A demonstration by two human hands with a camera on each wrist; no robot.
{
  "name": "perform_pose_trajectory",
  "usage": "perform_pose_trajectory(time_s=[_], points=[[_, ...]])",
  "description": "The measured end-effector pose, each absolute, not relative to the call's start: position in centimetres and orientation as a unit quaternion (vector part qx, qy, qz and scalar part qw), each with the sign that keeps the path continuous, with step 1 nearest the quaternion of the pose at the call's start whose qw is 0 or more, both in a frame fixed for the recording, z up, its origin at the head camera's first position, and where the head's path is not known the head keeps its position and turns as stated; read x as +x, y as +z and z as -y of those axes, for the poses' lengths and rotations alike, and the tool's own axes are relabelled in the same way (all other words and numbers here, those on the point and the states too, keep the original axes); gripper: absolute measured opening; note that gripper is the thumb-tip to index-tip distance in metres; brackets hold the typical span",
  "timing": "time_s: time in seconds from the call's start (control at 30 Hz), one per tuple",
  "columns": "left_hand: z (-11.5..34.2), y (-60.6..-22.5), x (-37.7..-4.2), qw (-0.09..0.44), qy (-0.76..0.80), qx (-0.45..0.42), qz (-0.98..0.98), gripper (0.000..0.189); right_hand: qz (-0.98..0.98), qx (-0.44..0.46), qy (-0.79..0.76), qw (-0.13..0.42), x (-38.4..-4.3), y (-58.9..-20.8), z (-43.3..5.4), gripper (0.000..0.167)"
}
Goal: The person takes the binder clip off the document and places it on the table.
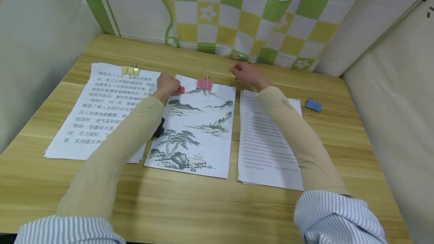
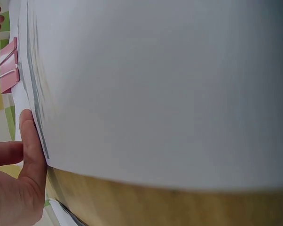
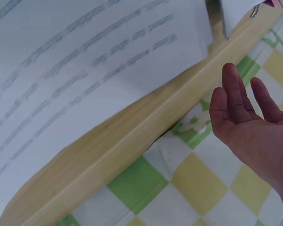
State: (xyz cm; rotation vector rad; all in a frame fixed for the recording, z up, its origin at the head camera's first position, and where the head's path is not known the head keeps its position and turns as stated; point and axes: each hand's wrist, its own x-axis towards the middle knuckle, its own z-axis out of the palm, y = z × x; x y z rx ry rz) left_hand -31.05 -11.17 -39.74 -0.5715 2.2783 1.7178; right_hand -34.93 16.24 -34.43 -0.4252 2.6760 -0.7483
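My left hand (image 1: 167,86) is at the upper left corner of a landscape picture sheet (image 1: 193,123), its fingers extended along the paper. In the left wrist view, one straight finger (image 2: 32,150) lies against the sheet's edge. A pink binder clip (image 1: 204,84) grips the top of this sheet, its wire handles raised. My right hand (image 1: 250,74) hovers near the table's far edge, beyond the top of a stack of printed text sheets (image 1: 264,142). Its fingers are loosely bent and hold nothing, as the right wrist view shows of the hand (image 3: 254,117).
To the left lies a stack of large-print pages (image 1: 101,112) with a yellow binder clip (image 1: 130,70) at its top. A black clip (image 1: 159,128) sits by the picture's left edge. A blue binder clip (image 1: 313,105) lies on the wooden table (image 1: 190,206) at right. A checked curtain (image 1: 230,18) hangs behind.
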Motion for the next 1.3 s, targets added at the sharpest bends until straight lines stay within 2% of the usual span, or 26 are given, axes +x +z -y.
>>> perform_pose_trajectory(time_s=[0.1,0.4,0.7,0.9,1.1,1.3], points=[[11.1,-39.6,-31.0,0.124,0.593,-0.201,-0.77,0.037,-0.94,-0.155,-0.26,0.159,-34.9,-34.5,-15.4,0.047],[11.1,-38.6,-30.9,0.174,0.627,-0.197,-0.733,0.06,-0.931,-0.167,-0.279,0.167,-34.8,-34.5,-13.9,0.048],[11.0,-38.3,-30.5,0.184,0.649,-0.201,-0.711,0.061,-0.896,-0.192,-0.336,0.217,-34.8,-34.5,-12.6,0.064],[11.0,-38.2,-30.3,0.182,0.649,-0.202,-0.711,0.061,-0.863,-0.157,-0.415,0.242,-34.7,-34.9,-10.9,0.073],[11.2,-38.2,-30.3,0.18,0.648,-0.208,-0.71,0.061,-0.845,-0.136,-0.462,0.234,-34.7,-35.2,-9.8,0.068],[11.7,-38.2,-30.1,0.18,0.647,-0.202,-0.713,0.061,-0.841,-0.163,-0.462,0.228,-34.5,-35.2,-9.5,0.058]])
